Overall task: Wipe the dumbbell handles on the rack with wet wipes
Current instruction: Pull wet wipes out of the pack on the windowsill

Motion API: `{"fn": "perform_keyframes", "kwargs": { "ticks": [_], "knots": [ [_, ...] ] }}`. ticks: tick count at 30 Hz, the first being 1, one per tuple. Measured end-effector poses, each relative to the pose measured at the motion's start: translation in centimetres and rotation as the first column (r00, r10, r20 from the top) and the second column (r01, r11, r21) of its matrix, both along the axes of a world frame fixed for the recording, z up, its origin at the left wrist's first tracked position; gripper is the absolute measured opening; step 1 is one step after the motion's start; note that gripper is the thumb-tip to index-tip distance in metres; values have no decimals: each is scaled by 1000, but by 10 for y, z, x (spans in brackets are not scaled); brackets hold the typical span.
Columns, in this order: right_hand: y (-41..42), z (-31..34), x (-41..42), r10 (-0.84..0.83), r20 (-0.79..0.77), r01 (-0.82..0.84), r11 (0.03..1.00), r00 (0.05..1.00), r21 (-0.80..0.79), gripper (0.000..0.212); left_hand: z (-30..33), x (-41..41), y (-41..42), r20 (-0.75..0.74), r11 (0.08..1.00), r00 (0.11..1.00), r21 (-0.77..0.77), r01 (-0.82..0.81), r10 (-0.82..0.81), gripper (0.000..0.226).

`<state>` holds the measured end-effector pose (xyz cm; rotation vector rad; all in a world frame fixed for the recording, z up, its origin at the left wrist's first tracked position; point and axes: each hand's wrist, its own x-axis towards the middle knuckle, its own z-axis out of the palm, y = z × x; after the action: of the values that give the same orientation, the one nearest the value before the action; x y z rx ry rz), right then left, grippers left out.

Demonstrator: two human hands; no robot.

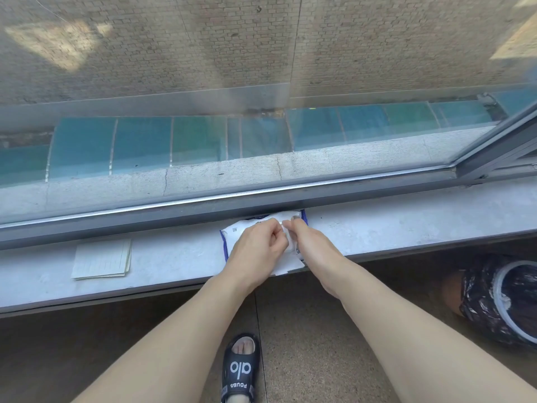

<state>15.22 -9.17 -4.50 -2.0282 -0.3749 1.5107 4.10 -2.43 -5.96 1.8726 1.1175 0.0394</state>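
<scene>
Head view: wipes pack lies under both hands' pinching grip

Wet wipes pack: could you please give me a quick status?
Both hands, left and right, pinching a wipe. Pack on windowsill. No dumbbells in view.

Your wet wipes pack lies flat at the centre of the frame, a soft white packet with dark blue edging, its far end close against the window frame. A crumpled white wipe stands up from its top, and much of the pack is hidden.
</scene>
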Motion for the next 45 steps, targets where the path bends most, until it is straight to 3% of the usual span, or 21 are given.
{"fn": "perform_keyframes", "kwargs": {
  "ticks": [3,6,8,16,19,23,26,28,31,36,38,45],
  "knots": [
    [-3,3,2,16,37,-19,997,999,72,41,-1,-8,5,81,995,995,-86,-54,61,21],
    [-10,2,-1,50,164,-79,981,985,175,27,-4,-7,10,45,993,996,-96,-71,75,20],
    [-14,-2,-6,132,276,-180,972,952,154,27,-7,-7,15,18,989,995,-108,-99,102,18],
    [-7,-15,-24,285,663,-413,910,692,41,28,1,-25,28,115,946,981,-302,-117,158,23],
    [-3,-16,-32,307,688,-415,910,658,-9,33,-1,-29,30,133,949,982,-302,-91,136,29],
    [1,-17,-35,305,727,-392,918,615,-53,22,-5,-34,29,168,951,979,-305,-59,115,34],
    [1,-18,-34,247,724,-357,934,644,-1,19,-8,-35,27,199,949,966,-300,-98,162,27],
    [-2,-16,-28,186,666,-297,953,723,56,17,-10,-36,25,140,982,982,-158,-106,129,17],
    [-6,-11,-15,130,558,-214,973,820,88,16,-16,-36,22,-14,985,996,148,94,-92,11],
    [-5,-7,-11,91,494,-164,980,865,108,21,-12,-25,21,-365,797,889,430,425,-277,10],
    [-6,-7,-12,88,492,-163,980,866,111,15,-9,-19,17,-479,706,819,458,540,-315,16],
    [-6,-9,-14,97,512,-165,982,854,88,23,3,-7,21,-632,568,678,422,707,-375,29]
  ]
}}
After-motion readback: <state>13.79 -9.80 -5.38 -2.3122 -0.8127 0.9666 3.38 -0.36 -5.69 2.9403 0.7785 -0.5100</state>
